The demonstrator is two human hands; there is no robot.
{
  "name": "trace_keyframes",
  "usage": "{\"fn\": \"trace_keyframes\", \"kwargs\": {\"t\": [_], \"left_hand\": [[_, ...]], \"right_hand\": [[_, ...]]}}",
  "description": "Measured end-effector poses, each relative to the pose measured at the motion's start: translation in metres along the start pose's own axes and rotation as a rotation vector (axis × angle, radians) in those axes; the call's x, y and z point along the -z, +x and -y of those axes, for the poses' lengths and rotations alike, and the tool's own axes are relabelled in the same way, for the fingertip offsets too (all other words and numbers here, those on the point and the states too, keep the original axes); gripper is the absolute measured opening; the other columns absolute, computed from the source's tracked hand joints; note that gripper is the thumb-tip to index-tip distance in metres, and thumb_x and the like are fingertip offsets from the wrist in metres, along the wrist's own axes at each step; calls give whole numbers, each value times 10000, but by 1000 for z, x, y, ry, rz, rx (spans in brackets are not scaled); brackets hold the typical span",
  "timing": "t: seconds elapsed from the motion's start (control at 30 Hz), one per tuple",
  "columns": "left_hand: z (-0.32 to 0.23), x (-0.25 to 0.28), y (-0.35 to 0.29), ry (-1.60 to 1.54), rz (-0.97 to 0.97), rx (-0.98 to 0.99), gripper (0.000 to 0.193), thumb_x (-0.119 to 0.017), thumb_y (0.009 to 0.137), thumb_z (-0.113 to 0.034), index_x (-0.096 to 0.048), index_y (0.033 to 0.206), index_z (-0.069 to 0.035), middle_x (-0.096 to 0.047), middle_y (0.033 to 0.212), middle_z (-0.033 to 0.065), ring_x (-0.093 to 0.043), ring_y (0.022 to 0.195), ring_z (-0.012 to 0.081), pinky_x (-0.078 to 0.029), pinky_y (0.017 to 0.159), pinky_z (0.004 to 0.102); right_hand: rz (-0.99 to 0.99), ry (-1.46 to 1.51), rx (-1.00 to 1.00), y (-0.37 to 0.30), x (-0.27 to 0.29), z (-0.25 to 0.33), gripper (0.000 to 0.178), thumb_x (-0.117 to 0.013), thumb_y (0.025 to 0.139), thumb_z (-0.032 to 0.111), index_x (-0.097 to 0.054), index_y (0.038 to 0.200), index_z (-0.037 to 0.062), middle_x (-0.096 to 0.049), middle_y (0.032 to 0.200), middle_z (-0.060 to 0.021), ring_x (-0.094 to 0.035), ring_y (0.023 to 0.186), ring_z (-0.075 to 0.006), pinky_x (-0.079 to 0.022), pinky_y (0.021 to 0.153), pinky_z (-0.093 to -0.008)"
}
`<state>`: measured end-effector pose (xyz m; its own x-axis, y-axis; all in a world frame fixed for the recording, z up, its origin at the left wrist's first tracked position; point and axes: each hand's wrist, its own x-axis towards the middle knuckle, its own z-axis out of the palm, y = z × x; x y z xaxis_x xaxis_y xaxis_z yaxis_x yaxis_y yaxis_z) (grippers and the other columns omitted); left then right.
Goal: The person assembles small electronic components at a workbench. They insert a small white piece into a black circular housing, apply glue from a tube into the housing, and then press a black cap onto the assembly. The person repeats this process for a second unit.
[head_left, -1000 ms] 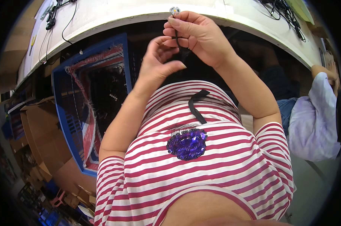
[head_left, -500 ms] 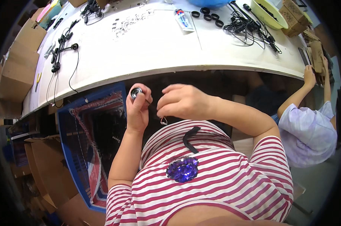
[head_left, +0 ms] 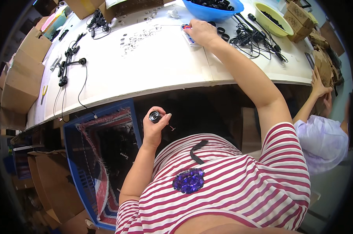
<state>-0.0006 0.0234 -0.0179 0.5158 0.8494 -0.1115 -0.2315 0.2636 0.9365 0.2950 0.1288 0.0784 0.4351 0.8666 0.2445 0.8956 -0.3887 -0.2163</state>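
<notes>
Above the dark space in front of the table, my left hand [head_left: 153,130] is closed around a small black cylindrical part [head_left: 154,116]. Its round open end has a shiny rim and points up at me. A short thin wire end [head_left: 172,128] shows just right of this hand; where it joins is hidden. Out across the table, my right hand [head_left: 201,33] has its fingers closed over a white squeeze tube [head_left: 191,41] with blue and red markings. The tube lies on the white tabletop [head_left: 153,66], partly covered by my fingers.
Black rings [head_left: 224,37], a blue bowl [head_left: 217,15] of black parts and a black cable bundle [head_left: 256,41] lie near my right hand. Small clear pieces [head_left: 135,41] are scattered mid-table. A lined blue crate [head_left: 73,163] stands below left. Another person [head_left: 320,140] works at right.
My right hand has left the space beside my left hand and reached forward onto the tube. My left hand keeps holding the black part. The view has shifted slightly.
</notes>
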Motion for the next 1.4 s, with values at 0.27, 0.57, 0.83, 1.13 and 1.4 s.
{"fn": "trace_keyframes", "kwargs": {"t": [0.27, 0.57, 0.83, 1.13, 1.4], "left_hand": [[-34, 2, 3, 62, -167, -113, 189, -684, 763, -77, -598, 923, -24, -536, 749, -45, -460, 651, 18, -354, 585, 158], [-60, -18, -2, 35, -25, -37, 284, -681, 761, -79, -602, 1007, 40, -634, 860, 53, -574, 773, 78, -443, 688, 181], [-58, -26, -20, 219, -14, -66, 264, -710, 722, -12, -626, 969, 31, -644, 843, 63, -597, 763, 88, -494, 676, 204], [-49, -27, -26, 172, 55, 119, 236, -729, 715, -68, -637, 910, 30, -639, 769, 46, -583, 697, 77, -469, 644, 198], [-48, -30, -36, 109, 80, 100, 173, -712, 704, -17, -644, 858, 21, -638, 763, 48, -589, 690, 79, -480, 640, 202]], "right_hand": [[134, 705, 290, -59, 20, 28, 198, -656, 762, 182, -629, 832, -1, -599, 691, -49, -527, 626, -100, -418, 592, -243], [610, 1451, 203, -200, 13, 40, 111, -615, 831, 114, -558, 857, 23, -565, 746, 11, -493, 641, -26, -398, 577, -164], [136, 924, 405, -219, 5, 47, 211, -609, 830, 253, -553, 808, 50, -559, 616, -98, -549, 497, -214, -434, 462, -275], [142, 878, 410, -235, -1, 39, 238, -580, 852, 245, -532, 746, 38, -545, 591, -104, -559, 490, -237, -431, 434, -295], [203, 1138, 390, -244, -7, 39, 198, -589, 850, 187, -527, 744, 31, -515, 560, -95, -522, 447, -189, -403, 411, -273]]}}
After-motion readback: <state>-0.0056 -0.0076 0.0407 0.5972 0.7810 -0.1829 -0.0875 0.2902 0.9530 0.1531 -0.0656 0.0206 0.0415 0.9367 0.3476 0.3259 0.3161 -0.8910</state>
